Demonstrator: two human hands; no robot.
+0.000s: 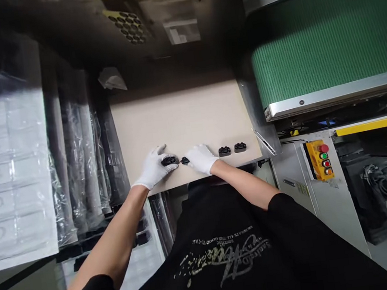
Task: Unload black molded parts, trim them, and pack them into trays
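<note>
My left hand (154,167), in a white glove, has its thumb and fingers around a small black part (169,160) over the beige board (182,113). Just to the right, my right hand (201,159), also gloved in white, pinches another small black piece (184,160) at its fingertips. The two pieces are close together, with a narrow gap between them. Farther right, two similar black parts, one (224,150) beside the other (240,147), lie on the board near its front edge.
Clear plastic trays (10,177) stand at the left. A green conveyor belt (325,44) is at the upper right, above a yellow button box (320,160). A thin metallic tool (263,141) lies at the board's right edge. A crumpled white wrapper (112,78) sits behind the board.
</note>
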